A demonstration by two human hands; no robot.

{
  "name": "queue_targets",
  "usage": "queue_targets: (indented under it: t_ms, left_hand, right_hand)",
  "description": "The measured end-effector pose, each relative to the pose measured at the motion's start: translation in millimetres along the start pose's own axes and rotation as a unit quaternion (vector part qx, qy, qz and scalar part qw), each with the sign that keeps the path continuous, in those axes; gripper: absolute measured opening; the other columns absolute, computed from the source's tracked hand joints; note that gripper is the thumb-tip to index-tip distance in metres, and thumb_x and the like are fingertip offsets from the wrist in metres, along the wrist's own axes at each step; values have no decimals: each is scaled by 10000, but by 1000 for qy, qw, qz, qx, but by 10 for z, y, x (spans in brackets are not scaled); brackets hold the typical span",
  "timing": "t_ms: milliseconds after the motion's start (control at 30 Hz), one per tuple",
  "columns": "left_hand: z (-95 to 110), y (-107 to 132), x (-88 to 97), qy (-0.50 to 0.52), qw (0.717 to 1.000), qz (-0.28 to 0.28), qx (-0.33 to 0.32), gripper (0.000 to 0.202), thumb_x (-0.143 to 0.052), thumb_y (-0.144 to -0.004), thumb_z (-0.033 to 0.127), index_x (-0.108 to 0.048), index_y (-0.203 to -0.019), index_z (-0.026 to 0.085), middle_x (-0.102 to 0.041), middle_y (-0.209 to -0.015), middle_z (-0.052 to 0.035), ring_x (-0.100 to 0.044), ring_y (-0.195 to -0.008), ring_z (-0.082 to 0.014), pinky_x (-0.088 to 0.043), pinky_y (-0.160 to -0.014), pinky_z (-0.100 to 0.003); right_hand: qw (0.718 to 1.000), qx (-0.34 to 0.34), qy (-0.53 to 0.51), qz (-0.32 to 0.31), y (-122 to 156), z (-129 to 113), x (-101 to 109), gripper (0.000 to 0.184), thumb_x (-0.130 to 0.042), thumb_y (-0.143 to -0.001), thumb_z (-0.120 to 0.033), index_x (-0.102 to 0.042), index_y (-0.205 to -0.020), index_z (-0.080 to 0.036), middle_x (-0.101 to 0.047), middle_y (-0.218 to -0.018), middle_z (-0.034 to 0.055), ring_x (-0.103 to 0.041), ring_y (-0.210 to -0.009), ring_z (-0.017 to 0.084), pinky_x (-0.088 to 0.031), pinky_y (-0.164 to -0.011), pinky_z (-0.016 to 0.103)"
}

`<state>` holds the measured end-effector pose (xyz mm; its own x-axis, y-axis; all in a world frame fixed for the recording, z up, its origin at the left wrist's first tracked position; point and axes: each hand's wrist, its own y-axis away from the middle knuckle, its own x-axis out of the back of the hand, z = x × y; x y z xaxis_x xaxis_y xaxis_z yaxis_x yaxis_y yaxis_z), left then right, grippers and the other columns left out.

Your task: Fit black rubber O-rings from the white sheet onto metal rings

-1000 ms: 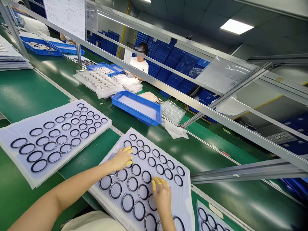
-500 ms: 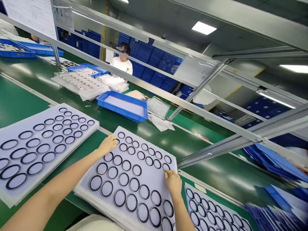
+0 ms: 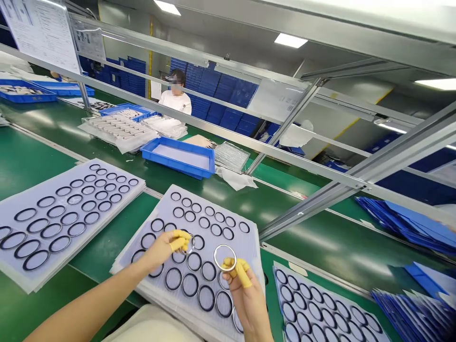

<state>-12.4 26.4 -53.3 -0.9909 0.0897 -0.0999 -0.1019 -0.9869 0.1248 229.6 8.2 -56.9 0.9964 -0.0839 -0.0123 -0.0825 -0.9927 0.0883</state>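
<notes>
In front of me lies a stack of pale sheets (image 3: 247,249) with rows of dark-rimmed rings on its top sheet. My right hand (image 3: 247,294), with yellow finger covers, holds up a ring (image 3: 225,246) whose silvery side shows, gripped at its lower edge. My left hand (image 3: 162,249), its fingertips covered in yellow too, pinches another ring (image 3: 193,243), seen tilted and partly hidden by the fingers. Both hands are above the stack. Left of it, a second stack of sheets (image 3: 117,216) carries similar rings; a sheet with more rings (image 3: 314,311) lies at the right.
A blue tray (image 3: 178,164) sits on the green conveyor beyond the stack, near wrapped white parts (image 3: 117,130). Metal framing (image 3: 320,204) crosses above the bench. Blue folded sheets (image 3: 402,228) lie at the right. A person (image 3: 176,99) is across the line.
Both hands have left the stack's far and right edges and come inward and nearer. Each now holds a ring lifted above the sheet. The view has turned slightly.
</notes>
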Motion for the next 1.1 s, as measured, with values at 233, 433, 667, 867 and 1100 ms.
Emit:
queue_targets:
  t_ms: [233, 433, 667, 867, 1100]
  left_hand:
    - [356, 490, -471, 94, 973, -208, 16, 488, -687, -699, 597, -590, -657, 120, -535, -645, -3, -476, -550, -89, -403, -553, -221]
    - [463, 690, -705, 96, 968, -218, 75, 509, -702, -675, 605, -561, -606, 121, -500, -537, 9, -439, -476, -75, -343, -479, -190]
    - [462, 744, -997, 117, 972, -178, 98, 502, -721, -656, 593, -577, -590, 117, -501, -523, 20, -416, -464, -57, -309, -472, -174]
    - [495, 737, -1142, 152, 968, -164, 118, 373, -758, -685, 479, -693, -690, 111, -578, -597, -3, -470, -493, -60, -347, -497, -179]
    - [545, 729, -1194, 271, 940, -159, 130, 324, -794, -700, 349, -741, -977, 190, -677, -816, -43, -612, -639, -93, -462, -630, -214]
  right_hand:
    - [938, -103, -282, -171, 706, -507, -89, 186, -782, -735, -358, -735, -812, -195, -676, -748, 19, -565, -594, 99, -528, -580, 203]
    - [920, -125, -309, -205, 803, -559, 178, 157, -745, -777, -348, -717, -810, -198, -687, -708, 15, -593, -551, 94, -514, -540, 183]
    - [909, -127, -320, -236, 799, -539, 380, 200, -731, -774, -406, -711, -789, -207, -692, -711, 22, -565, -461, 87, -473, -463, 191]
    - [921, -61, -321, -214, 722, -432, 547, 222, -745, -742, -437, -727, -743, -216, -589, -694, 11, -502, -575, 117, -445, -533, 237]
    - [918, -106, -372, -91, 644, -211, 745, 226, -678, -794, -446, -655, -686, -249, -487, -653, -10, -396, -527, 123, -377, -493, 270]
